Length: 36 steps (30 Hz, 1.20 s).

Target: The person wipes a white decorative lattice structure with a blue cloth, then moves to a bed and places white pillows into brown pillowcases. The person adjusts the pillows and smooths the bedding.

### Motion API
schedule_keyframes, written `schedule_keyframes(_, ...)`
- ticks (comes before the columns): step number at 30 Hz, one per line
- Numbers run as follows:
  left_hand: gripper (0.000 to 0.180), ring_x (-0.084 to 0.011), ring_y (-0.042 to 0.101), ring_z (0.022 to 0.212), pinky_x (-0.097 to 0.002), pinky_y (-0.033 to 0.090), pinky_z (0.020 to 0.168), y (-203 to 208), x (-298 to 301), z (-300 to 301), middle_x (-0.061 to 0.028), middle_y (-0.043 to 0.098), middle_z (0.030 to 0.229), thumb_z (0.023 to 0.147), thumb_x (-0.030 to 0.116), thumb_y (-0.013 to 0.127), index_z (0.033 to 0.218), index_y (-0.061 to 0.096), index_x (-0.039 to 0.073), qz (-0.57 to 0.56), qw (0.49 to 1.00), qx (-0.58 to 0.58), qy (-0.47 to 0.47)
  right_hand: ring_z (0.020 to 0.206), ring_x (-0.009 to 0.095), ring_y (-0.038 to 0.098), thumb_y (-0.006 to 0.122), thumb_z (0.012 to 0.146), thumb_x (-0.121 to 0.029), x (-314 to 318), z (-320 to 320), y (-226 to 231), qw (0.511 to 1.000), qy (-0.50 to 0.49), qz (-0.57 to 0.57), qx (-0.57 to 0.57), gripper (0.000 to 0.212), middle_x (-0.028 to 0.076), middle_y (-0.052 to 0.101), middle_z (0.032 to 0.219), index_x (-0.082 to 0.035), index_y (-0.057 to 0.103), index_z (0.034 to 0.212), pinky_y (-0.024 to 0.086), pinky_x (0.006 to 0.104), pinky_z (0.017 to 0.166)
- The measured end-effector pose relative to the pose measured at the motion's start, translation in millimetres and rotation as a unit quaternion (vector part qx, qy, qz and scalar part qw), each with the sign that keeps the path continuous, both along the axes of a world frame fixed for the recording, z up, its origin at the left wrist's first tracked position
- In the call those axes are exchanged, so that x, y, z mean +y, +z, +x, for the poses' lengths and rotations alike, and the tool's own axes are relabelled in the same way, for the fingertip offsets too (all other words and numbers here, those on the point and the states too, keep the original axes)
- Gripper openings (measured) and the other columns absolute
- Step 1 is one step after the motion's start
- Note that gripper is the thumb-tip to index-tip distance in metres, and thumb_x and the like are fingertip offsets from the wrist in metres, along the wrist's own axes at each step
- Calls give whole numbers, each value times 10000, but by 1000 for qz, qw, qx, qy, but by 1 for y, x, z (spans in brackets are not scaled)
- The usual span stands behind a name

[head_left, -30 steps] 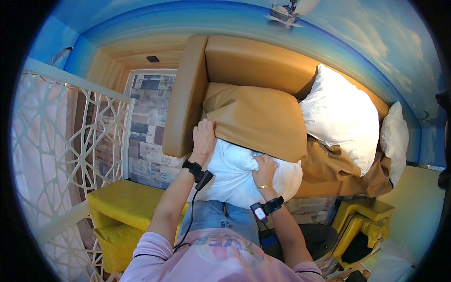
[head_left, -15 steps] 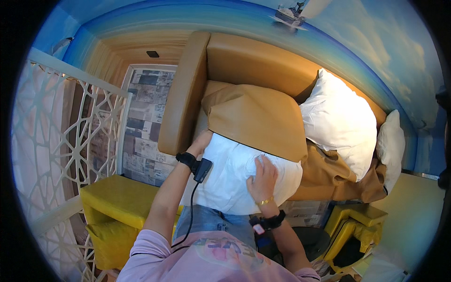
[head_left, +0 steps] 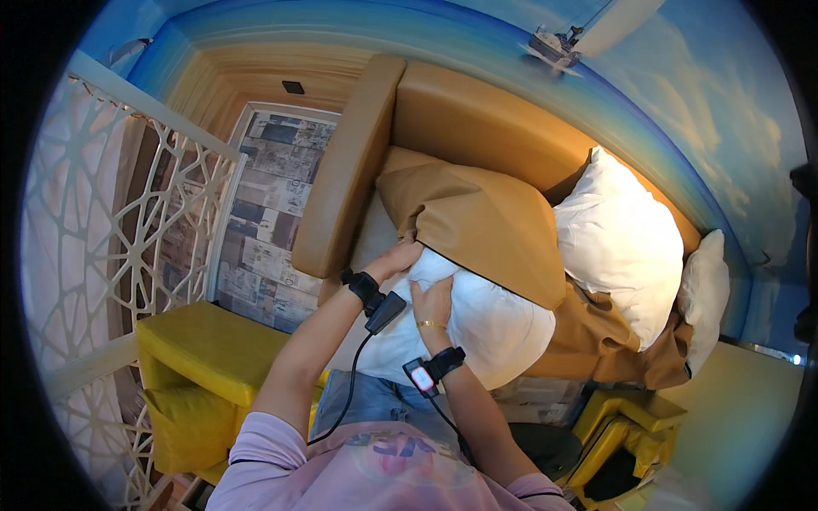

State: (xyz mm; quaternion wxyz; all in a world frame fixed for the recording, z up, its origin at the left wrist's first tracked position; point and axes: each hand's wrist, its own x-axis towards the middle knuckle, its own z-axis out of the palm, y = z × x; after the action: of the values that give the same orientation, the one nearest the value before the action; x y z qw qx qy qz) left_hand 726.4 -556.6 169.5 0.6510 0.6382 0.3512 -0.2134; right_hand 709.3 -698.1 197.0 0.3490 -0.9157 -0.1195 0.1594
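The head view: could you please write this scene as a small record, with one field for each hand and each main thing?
left hand: at the dark edge of the brown cushion cover; grip unclear
right hand: touching the white pillow insert
insert: partly under the cover, bulging toward the person
sofa: brown, with backrest and armrest
other pillows: white pillow beside the cover; smaller-looking pillow farther right

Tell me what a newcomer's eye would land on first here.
Probably the white pillow in front of the person, partly under a brown cover, with the left hand at the cover's edge and the right hand on the pillow. Next might come a second white pillow, brightly lit against the sofa's backrest to the right. Behind the sofa, the wall bears a blue seascape mural with a sailing boat.
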Motion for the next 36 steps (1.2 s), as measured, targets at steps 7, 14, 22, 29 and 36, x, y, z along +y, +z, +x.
schedule_keyframes(7, 549, -367, 628, 778, -453, 504, 681, 3, 6, 9, -254, 620, 923, 861, 335, 468, 1243, 348, -41, 139, 990, -32, 16, 827, 450, 576, 563, 790, -109, -25, 14, 22, 997, -25, 50, 47, 347, 295, 594, 848, -8, 426, 1092, 453, 491, 693)
schedule_keyframes(14, 326, -420, 592, 743, -472, 483, 654, 9, 7, -8, -268, 601, 782, 815, 216, 540, 1010, 506, -43, 414, 881, -107, -201, 866, 324, 600, 584, 782, -75, -51, 35, 56, 991, -62, 90, 78, 289, 207, 617, 910, 8, 503, 1046, 459, 374, 738)
schedule_keyframes(22, 357, -358, 610, 651, -428, 507, 623, 63, -26, -50, -207, 613, 686, 788, 265, 464, 626, 630, -7, 350, 819, -251, -380, 833, 340, 617, 578, 775, -46, -71, 44, 68, 989, -37, 145, -8, 296, 186, 638, 910, 4, 525, 1062, 480, 374, 720)
schedule_keyframes(29, 347, -356, 609, 632, -421, 506, 624, 67, -59, -84, -207, 603, 639, 748, 272, 499, 585, 613, -12, 373, 771, -287, -429, 948, 346, 572, 569, 796, -140, -66, 62, -3, 964, 248, -97, -5, 384, 228, 596, 1017, 14, 505, 1143, 449, 411, 831)
schedule_keyframes(36, 365, -359, 617, 697, -449, 494, 653, 36, -46, -99, -210, 629, 753, 791, 320, 495, 792, 633, -17, 369, 868, -108, -315, 1032, 358, 528, 583, 793, -190, -49, 45, -33, 952, 298, -61, -2, 435, 235, 561, 1100, 8, 498, 1171, 414, 438, 888)
